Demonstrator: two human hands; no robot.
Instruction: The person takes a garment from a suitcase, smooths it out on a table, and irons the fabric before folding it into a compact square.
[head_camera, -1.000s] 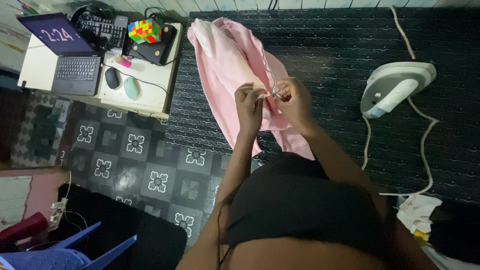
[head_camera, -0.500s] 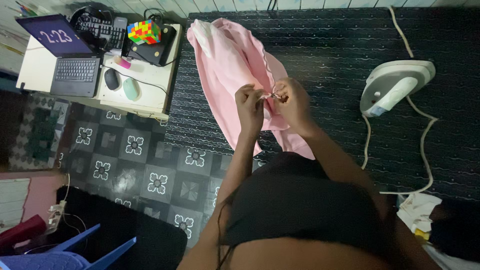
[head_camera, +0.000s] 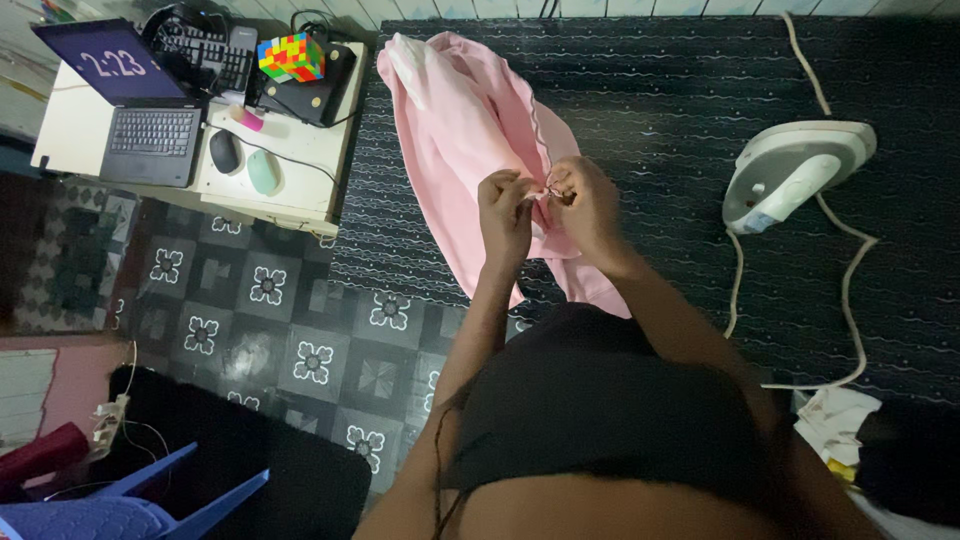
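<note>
A pink garment (head_camera: 450, 120) lies spread on a dark patterned cloth-covered surface (head_camera: 660, 110). My left hand (head_camera: 505, 215) pinches the garment's edge near its zipper. Close beside it, my right hand (head_camera: 585, 205) grips the small metal zipper piece on the same garment. Both hands are closed and nearly touch above the garment's lower middle. My black top fills the bottom of the view.
A white clothes iron (head_camera: 795, 175) rests on its side at the right, its cord (head_camera: 850, 300) looping toward me. A small table (head_camera: 290, 195) at left holds a laptop (head_camera: 135, 100), two mice, a keyboard and a colourful cube puzzle (head_camera: 292, 57). A blue plastic chair (head_camera: 130, 500) stands on the tiled floor (head_camera: 250, 320).
Both hands stay on the garment's zipper with only tiny finger shifts. The view moved slightly.
</note>
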